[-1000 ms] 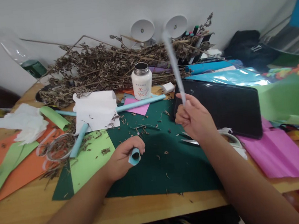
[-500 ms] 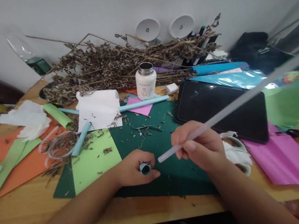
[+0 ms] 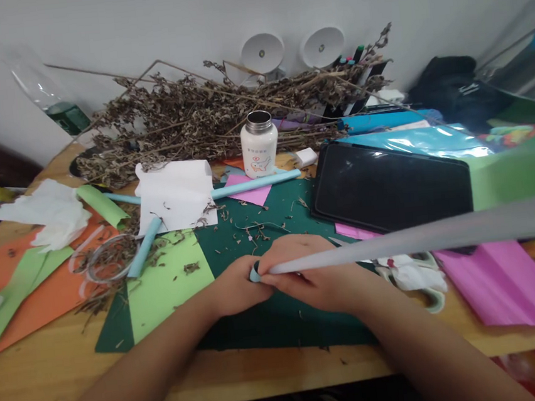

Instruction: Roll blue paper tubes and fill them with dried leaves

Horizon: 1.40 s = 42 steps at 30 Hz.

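Note:
My left hand [image 3: 238,286] is closed around a small blue paper tube [image 3: 254,272], whose open end shows at the thumb and faces right. My right hand [image 3: 315,273] pinches a long translucent white stick [image 3: 371,247], like a hot glue stick. The stick's near end sits by the tube's mouth; fingers hide whether it is inside. Its far end runs off the right edge, blurred. Both hands meet above a dark green cutting mat [image 3: 284,328]. Scissors [image 3: 431,298] with pale green handles lie right of my right hand, partly under white tissue [image 3: 414,274].
Behind the mat stand a white bottle [image 3: 260,147] without a lid and a heap of dried plants [image 3: 184,117]. A black tablet [image 3: 389,182] lies at right, pink paper [image 3: 507,284] beyond it. Blue paper tubes [image 3: 256,184], white paper [image 3: 175,197] and green paper [image 3: 168,298] lie left of centre.
My right hand has moved left against my left hand, bringing the stick's end to the paper tube. The stick has swung lower, and the tube has turned to face right.

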{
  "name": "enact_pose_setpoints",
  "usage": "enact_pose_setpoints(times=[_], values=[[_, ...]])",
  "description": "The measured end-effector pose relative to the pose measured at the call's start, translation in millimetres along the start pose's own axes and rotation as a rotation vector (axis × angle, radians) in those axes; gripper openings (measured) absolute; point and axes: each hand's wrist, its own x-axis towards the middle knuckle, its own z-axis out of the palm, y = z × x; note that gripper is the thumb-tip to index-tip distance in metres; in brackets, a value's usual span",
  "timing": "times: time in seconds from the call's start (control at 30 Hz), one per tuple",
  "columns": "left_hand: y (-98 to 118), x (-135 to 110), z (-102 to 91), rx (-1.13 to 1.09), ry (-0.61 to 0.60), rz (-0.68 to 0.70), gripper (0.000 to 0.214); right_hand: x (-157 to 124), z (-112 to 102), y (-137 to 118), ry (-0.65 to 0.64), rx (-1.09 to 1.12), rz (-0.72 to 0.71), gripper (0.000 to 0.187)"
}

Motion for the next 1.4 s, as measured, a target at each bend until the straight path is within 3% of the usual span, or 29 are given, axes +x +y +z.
enact_pose_setpoints(times=[0.1, 0.23, 0.47, 0.67, 0.9, 1.1, 1.23, 1.3, 1.4], values=[[0.1, 1.7, -0.3, 0.064, 0.015, 0.023, 0.008, -0.7, -0.4, 1.3, 0.049, 0.04, -0.019, 0.013], [0.4, 2.5, 1.0, 0.094, 0.028, 0.053, 0.009, -3.0, -3.8, 1.4, 0.206, 0.124, -0.04, 0.013], [0.1, 3.7, 1.4, 0.099, 0.003, 0.054, 0.007, -1.6, -8.3, -0.6, 0.072, 0.025, 0.051, 0.01], [-1.0, 4.9, 1.4, 0.077, 0.011, 0.031, 0.009, -2.4, -4.0, 5.3, 0.108, 0.041, 0.036, 0.01], [-2.0, 5.0, 0.3, 0.014, 0.034, 0.034, 0.01, -4.7, 2.3, 7.2, 0.339, 0.217, 0.03, 0.009], [-3.8, 7.8, 2.1, -0.031, 0.044, 0.046, 0.007, -0.5, 4.0, 6.1, 0.206, 0.075, 0.145, 0.009], [-1.7, 7.7, 1.3, -0.086, 0.017, 0.041, 0.005, -0.9, 5.2, 4.7, 0.162, 0.101, 0.173, 0.008], [-1.5, 6.3, 0.5, -0.118, 0.011, 0.03, 0.012, -4.1, 5.6, 8.6, 0.314, 0.213, 0.162, 0.008], [-3.6, 3.3, -0.2, -0.298, -0.034, 0.041, 0.021, -10.2, 2.2, 23.3, 0.834, 0.467, 0.122, 0.012]])
